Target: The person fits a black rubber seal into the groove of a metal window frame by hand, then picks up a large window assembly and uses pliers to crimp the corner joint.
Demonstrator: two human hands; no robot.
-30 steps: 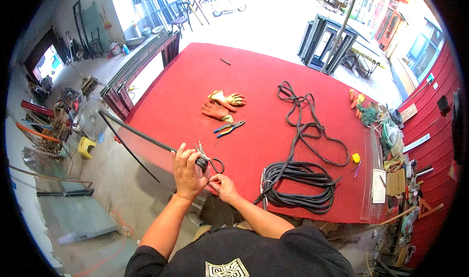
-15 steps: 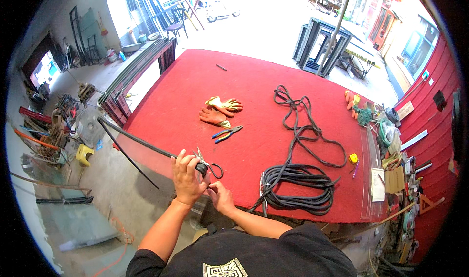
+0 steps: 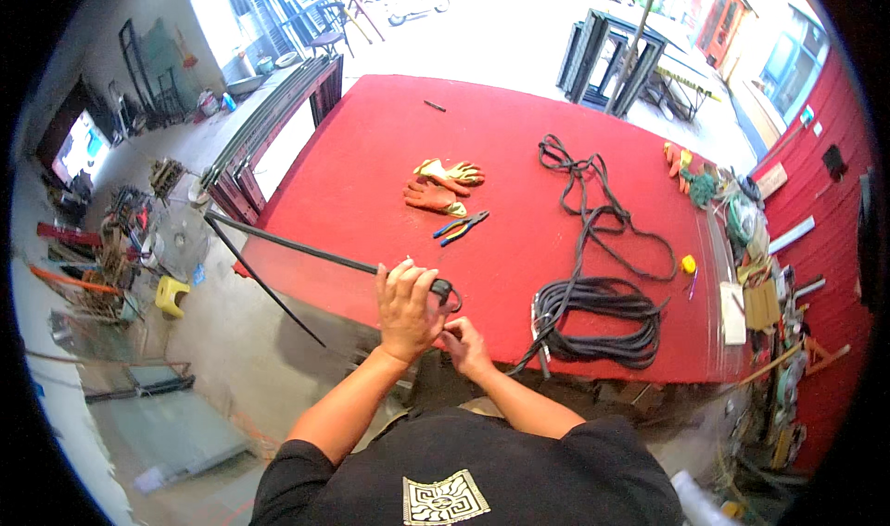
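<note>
My left hand [image 3: 405,308] is closed round a black strip [image 3: 292,248] and a round black roll [image 3: 439,290], which looks like tape. The strip runs out to the left, bends sharply, and a second length comes back down beyond the table edge. Close against the left palm, my right hand [image 3: 466,348] has its fingers pinched together; what lies between them is hidden. Only part of the scissors' black handle [image 3: 456,296] shows beside the roll. Farther off lie pliers with blue and yellow handles [image 3: 456,233] and orange-and-yellow work gloves [image 3: 443,188].
The red-covered table [image 3: 371,155] carries a coil of black cord [image 3: 598,322], a yellow tape measure [image 3: 688,265] and a paper pad [image 3: 731,313]. Dark frames [image 3: 278,137] lean at its left side. A yellow stool [image 3: 171,296] stands on the floor, with glass panes [image 3: 176,433] nearer.
The view has shifted, so the table's things sit higher and farther right. Both hands stay together at the roll and strip; the scissors are now mostly hidden behind the left hand.
</note>
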